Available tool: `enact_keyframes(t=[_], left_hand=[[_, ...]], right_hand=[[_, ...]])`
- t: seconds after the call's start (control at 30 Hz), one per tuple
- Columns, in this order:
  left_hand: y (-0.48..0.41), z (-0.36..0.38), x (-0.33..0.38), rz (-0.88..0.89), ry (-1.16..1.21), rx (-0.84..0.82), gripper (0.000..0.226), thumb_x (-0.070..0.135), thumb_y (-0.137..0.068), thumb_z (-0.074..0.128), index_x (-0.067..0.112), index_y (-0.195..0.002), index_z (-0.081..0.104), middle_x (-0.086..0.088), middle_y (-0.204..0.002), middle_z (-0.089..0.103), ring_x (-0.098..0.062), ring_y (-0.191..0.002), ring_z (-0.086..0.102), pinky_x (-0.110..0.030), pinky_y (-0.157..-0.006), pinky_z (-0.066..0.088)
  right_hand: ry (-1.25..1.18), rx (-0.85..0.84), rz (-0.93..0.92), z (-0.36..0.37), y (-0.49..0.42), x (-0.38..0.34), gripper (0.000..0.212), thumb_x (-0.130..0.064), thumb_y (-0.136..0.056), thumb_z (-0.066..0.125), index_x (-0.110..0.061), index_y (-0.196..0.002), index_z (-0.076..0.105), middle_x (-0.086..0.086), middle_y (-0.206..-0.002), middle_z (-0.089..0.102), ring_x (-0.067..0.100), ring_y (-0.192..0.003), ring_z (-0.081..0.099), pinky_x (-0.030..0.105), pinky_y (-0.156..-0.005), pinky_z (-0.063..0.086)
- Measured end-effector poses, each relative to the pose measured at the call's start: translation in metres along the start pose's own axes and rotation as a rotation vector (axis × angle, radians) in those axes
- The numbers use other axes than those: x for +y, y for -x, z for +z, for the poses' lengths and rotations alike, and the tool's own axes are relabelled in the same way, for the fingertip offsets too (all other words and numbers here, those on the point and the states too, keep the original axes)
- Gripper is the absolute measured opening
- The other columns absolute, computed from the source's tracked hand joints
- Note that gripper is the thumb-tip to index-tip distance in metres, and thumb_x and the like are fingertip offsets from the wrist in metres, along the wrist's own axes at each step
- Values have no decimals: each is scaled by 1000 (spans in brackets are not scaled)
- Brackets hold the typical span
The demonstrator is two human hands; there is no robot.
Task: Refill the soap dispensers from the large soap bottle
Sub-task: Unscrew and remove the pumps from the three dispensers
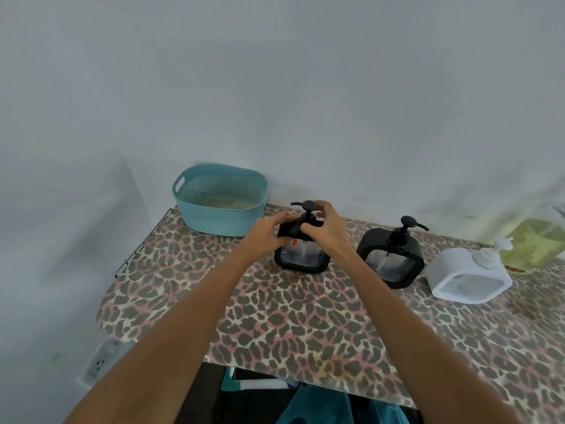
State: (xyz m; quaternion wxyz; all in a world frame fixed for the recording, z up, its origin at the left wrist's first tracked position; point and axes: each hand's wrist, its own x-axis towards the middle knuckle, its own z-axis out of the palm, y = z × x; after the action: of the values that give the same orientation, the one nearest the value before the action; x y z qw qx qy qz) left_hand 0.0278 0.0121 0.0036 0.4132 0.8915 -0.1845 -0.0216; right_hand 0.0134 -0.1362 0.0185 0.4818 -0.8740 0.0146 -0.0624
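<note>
Left hand (pixel 269 235) grips the black square soap dispenser (pixel 302 260), right hand (pixel 325 232) pinches its pump (pixel 308 211) (teal plastic basket (pixel 220 221) just beside); jerky twisting could topple it.

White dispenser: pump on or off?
On. The white dispenser has its pump seated in the neck on top, nozzle pointing right.

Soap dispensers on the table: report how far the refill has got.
Done: nothing visibly. In hand: left hand and right hand grip the leftmost black square pump dispenser, right at its pump collar. Remaining: second black square dispenser, white plastic dispenser, both capped; large clear bottle of green soap untouched.
</note>
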Motion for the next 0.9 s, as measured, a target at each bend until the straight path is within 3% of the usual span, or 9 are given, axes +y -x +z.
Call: enact_keyframes(t=[0.1,0.27,0.37,0.53,0.7,0.83,0.9], left_hand=[[0,0,1,10,-5,6,54,9,-74,72,12,-125,53,-8,-129,56,-21,-121,51,-11,-90,30],[1,-1,3,-15,8,-1,54,9,-75,71,13,-126,53,-7,-132,54,-19,-124,48,-22,-99,33],[1,-1,3,-25,4,-1,56,10,-74,71,15,-127,51,-5,-130,56,-19,-122,50,-27,-102,35],[2,-1,7,-23,-29,-19,57,8,-76,69,13,-129,49,-7,-131,55,-20,-121,49,-25,-102,32],[1,-4,13,-48,-64,-61,61,2,-76,67,10,-132,44,-9,-137,48,-23,-125,46,-24,-104,30],[2,-7,16,-52,-89,-101,63,-1,-77,65,10,-134,41,-10,-139,46,-23,-128,44,-24,-105,28],[2,-9,16,-48,-98,-121,63,-2,-77,64,9,-135,40,-9,-140,44,-22,-129,43,-23,-104,27]], right_hand=[[110,122,-3,5,0,-1,54,-33,-72,76,-8,-113,52,7,-110,56,21,-102,54,32,-86,45],[77,138,-17,-3,5,-9,38,-22,-77,73,-5,-109,60,6,-100,63,12,-85,53,15,-67,35],[3,184,-37,-11,7,-19,32,-20,-77,73,-5,-105,64,8,-98,67,12,-83,55,18,-71,40],[-86,223,-72,-28,6,-40,37,-21,-75,75,-5,-107,65,8,-101,68,17,-91,63,23,-84,49],[-139,279,-126,-50,10,-62,31,-22,-77,74,-8,-104,68,3,-92,67,19,-90,64,26,-84,51],[-177,298,-144,-68,16,-75,22,-23,-78,72,-13,-98,70,9,-91,70,20,-87,65,19,-77,49],[-206,262,-123,-72,24,-77,18,-22,-78,72,-14,-95,71,4,-86,70,12,-76,63,8,-69,46]])
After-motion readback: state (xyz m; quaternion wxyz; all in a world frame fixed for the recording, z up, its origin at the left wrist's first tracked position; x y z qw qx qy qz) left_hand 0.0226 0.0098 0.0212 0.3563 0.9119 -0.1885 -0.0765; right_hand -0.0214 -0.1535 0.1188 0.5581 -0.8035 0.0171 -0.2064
